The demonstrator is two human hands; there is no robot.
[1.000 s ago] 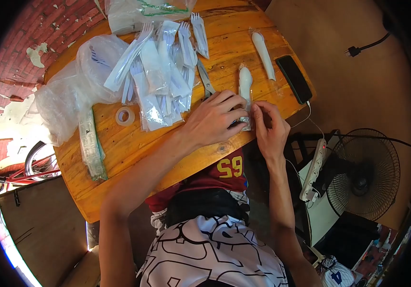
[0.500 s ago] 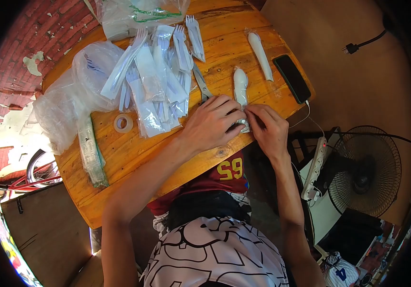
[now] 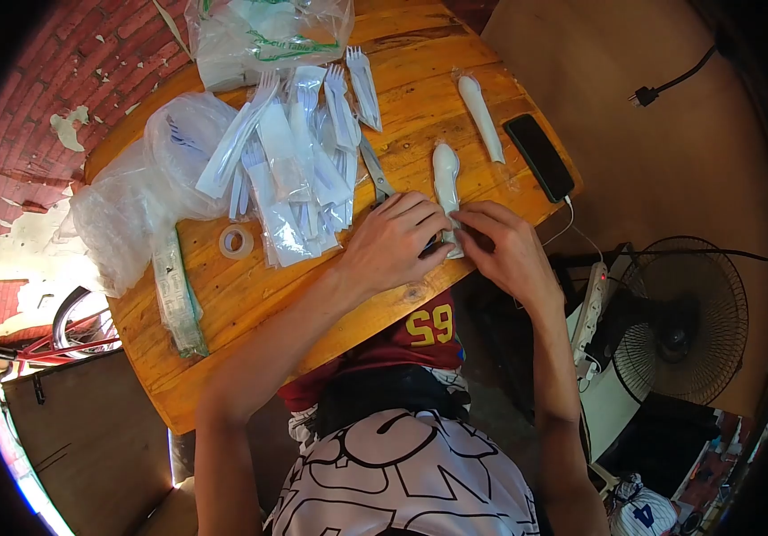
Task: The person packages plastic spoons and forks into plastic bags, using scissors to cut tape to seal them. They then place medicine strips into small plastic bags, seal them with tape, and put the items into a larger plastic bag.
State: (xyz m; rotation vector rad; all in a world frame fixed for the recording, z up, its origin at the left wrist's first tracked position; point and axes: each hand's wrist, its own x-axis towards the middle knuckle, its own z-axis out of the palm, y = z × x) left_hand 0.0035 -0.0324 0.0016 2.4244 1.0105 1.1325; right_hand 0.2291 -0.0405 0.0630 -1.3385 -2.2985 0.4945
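A wrapped white spoon packet [image 3: 446, 177] lies near the table's front edge, its rounded end pointing away from me. My left hand [image 3: 395, 234] is at its lower left, fingers curled, with a small dark thing under the fingertips that I cannot make out. From the right, my right hand [image 3: 502, 243] pinches the lower end of the packet between thumb and fingers. Scissors [image 3: 375, 171] lie just beyond my left hand. A pile of wrapped forks [image 3: 290, 165] covers the table's middle left. Another wrapped packet [image 3: 481, 119] lies farther back on the right.
On the wooden table [image 3: 250, 308] are a tape roll [image 3: 236, 242], a long clear packet [image 3: 176, 299], crumpled plastic bags [image 3: 125, 214] and a phone [image 3: 538, 158] on a cable. A power strip [image 3: 590, 308] and a fan [image 3: 674, 322] stand at the right.
The view has shifted slightly, so the table's things appear a little lower. My right hand's fingers have drawn in closer over the lower end of the packet.
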